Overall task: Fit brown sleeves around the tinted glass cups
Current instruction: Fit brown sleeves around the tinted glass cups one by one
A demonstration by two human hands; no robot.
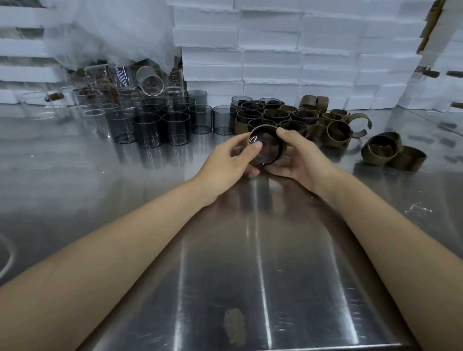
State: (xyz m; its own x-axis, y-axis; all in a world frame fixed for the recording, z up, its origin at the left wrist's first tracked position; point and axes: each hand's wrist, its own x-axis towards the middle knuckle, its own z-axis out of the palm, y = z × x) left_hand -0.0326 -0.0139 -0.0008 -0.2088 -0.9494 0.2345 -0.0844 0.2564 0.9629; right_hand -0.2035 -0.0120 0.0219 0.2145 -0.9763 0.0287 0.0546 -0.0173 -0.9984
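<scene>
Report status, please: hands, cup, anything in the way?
Left hand and right hand both grip one tinted cup. Brown sleeve around it. Sleeved cups stand close behind.

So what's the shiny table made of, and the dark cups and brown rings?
The table looks like brushed steel: grey, streaky reflections. The dark cups seem smoky glass: you see through them, with bright glints. The brown rings look like thin card or leather-like sheet, matt and curled open; I can't tell which.
</scene>
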